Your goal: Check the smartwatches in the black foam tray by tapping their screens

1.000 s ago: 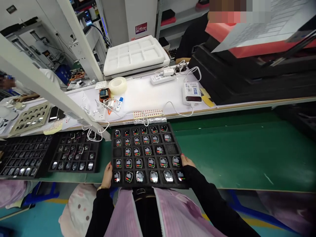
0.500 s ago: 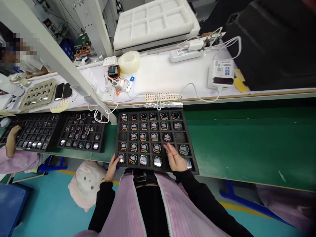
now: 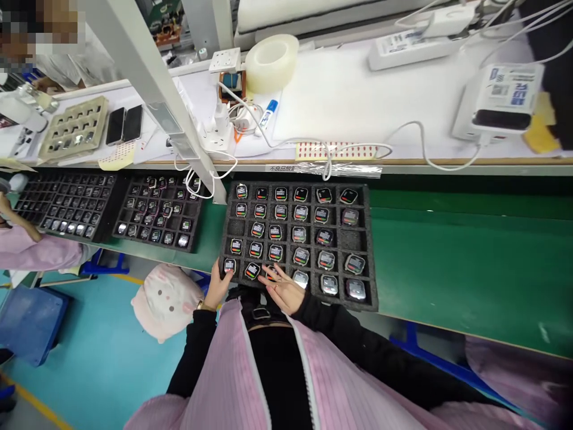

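In front of me a black foam tray [image 3: 372, 257] lies on the green bench, its compartments holding many square watch faces with lit screens. My left hand [image 3: 217, 288] grips the tray's near left corner, thumb over the rim at the corner watch [image 3: 230, 265]. My right hand [image 3: 284, 291] hovers over or touches the near row, fingers spread, holding nothing that I can see. Under its fingertips a watch [image 3: 272, 272] is partly covered. Beside them lies another watch face [image 3: 252, 270] with a lit screen. Two compartments have no watch in them.
Two more black trays [image 3: 152, 230] of watches stand on the left, a co-worker's arm [image 3: 20, 218] near the farther one. A white post [image 3: 179, 119] rises by my tray. Above run a shelf with tape [image 3: 272, 57], a charger [image 3: 501, 110] and loose white cables [image 3: 329, 161].
My right hand has moved left along the near row, from the right part of the tray to the third column. My left hand stays at the corner. The view has shifted closer.
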